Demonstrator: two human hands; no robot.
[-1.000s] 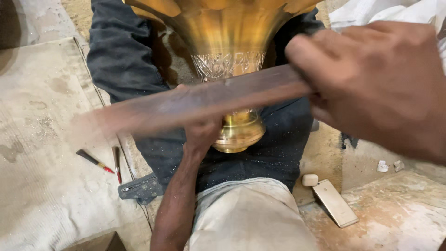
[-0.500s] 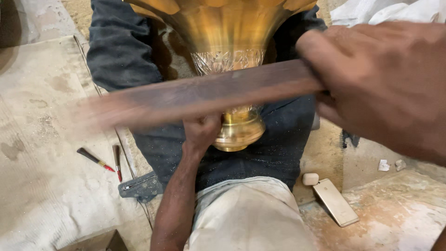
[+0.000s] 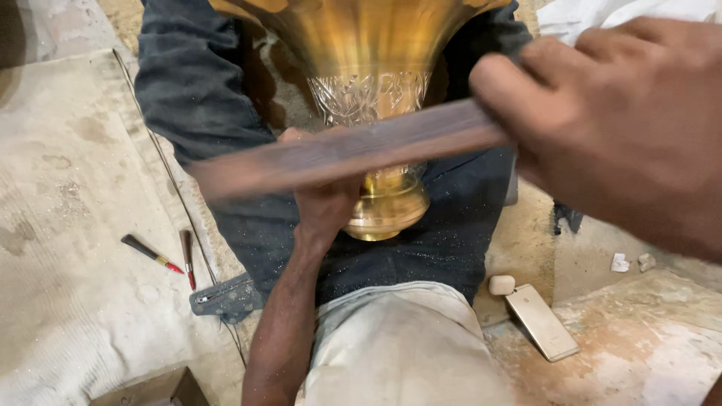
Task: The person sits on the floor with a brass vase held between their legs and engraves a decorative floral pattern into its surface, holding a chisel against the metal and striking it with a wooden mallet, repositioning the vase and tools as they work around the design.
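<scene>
Right hand [image 3: 617, 128] grips wooden stick [image 3: 346, 154]; left hand [image 3: 323, 203] steadies brass vase [image 3: 376, 98].

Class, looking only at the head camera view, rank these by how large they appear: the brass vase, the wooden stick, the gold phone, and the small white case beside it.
1. Brass vase, cropped at the top.
2. Wooden stick, though nearer the camera and blurred, so its true size is unsure.
3. Gold phone.
4. Small white case.

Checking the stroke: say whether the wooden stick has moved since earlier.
Yes. The wooden stick has shifted right and slightly up; its blurred left end is nearer the brass vase.
</scene>
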